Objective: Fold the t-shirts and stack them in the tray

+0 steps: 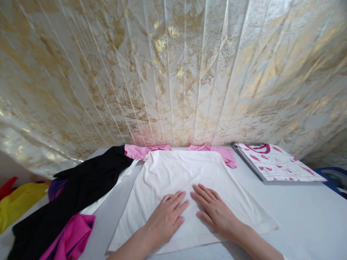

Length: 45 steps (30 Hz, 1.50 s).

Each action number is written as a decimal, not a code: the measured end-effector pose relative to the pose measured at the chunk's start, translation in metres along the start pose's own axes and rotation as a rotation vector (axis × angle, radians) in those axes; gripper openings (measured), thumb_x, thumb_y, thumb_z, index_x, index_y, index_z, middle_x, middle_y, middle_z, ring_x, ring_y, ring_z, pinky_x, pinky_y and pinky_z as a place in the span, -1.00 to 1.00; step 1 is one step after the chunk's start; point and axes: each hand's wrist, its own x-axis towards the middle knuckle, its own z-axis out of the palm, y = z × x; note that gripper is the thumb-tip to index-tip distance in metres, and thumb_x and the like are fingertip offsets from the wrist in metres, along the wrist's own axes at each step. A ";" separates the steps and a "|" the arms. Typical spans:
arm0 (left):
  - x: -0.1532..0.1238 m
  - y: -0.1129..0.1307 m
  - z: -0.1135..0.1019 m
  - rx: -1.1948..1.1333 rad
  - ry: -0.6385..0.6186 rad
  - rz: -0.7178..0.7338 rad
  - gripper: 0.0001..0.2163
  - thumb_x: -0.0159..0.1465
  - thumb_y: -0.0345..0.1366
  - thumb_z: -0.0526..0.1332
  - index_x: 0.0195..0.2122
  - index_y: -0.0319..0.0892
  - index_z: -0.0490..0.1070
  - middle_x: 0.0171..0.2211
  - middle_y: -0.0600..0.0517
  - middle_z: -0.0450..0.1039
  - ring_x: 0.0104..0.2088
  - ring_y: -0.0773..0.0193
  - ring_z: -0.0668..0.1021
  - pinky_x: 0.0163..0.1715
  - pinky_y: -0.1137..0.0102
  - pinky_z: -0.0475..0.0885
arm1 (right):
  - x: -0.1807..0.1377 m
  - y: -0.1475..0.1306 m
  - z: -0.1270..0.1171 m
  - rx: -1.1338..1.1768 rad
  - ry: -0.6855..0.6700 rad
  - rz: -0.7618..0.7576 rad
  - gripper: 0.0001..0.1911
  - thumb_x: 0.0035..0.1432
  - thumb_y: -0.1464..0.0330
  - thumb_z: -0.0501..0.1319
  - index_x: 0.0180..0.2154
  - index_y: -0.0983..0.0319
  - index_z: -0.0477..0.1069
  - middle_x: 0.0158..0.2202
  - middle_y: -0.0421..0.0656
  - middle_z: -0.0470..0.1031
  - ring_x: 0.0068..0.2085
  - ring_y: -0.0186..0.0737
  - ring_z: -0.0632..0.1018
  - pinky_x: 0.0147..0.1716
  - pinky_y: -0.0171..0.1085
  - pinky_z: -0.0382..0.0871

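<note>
A white T-shirt with pink sleeves lies spread out, its hem toward me and its sleeves at the far edge. My left hand rests flat on the middle of the white cloth, fingers stretched out. Beside it, a small gap away, my right hand also presses flat on the shirt with fingers extended. Neither hand grips anything. Soft wrinkles run across the left part of the shirt. Its neckline cannot be made out.
Folded shirts, the top one white with pink prints, lie stacked at the right. On the left are a black garment, a magenta cloth and a yellow cloth. A gold-patterned curtain hangs behind the white table.
</note>
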 end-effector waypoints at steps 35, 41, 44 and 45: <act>-0.105 -0.029 0.026 0.495 0.430 -0.420 -0.25 0.29 0.07 0.11 0.37 -0.24 -0.11 0.30 -0.32 0.06 0.24 -0.21 0.25 0.02 0.02 0.33 | -0.025 0.021 0.020 -0.154 0.085 0.356 -0.36 0.32 0.03 -0.06 0.30 0.22 0.11 0.34 0.00 0.03 0.33 0.04 0.12 0.20 0.13 0.14; -0.049 0.011 0.003 0.131 0.129 -0.019 -0.37 0.34 -0.23 0.13 0.37 -0.10 -0.13 0.32 -0.11 0.07 0.28 0.11 0.23 0.15 0.24 0.29 | 0.021 -0.041 -0.005 0.120 -0.061 -0.026 -0.49 0.36 0.20 -0.05 0.28 0.16 0.15 0.35 -0.07 0.05 0.34 -0.07 0.10 0.22 -0.03 0.15; -0.057 0.004 -0.006 0.049 0.053 0.180 -0.52 0.37 -0.33 0.08 0.30 -0.06 0.07 0.28 -0.03 0.18 0.25 0.21 0.28 0.17 0.31 0.26 | 0.046 -0.059 -0.015 0.278 -0.070 -0.142 -0.51 0.30 0.39 -0.01 0.24 0.22 0.19 0.26 -0.06 0.26 0.30 -0.14 0.21 0.21 -0.10 0.16; -0.064 -0.002 -0.007 0.055 0.066 0.190 -0.57 0.38 -0.35 0.05 0.27 -0.07 0.13 0.27 -0.02 0.19 0.25 0.22 0.29 0.17 0.32 0.25 | 0.055 -0.063 -0.015 0.326 -0.071 -0.185 -0.50 0.26 0.43 0.01 0.23 0.24 0.20 0.22 -0.06 0.33 0.28 -0.17 0.25 0.21 -0.13 0.16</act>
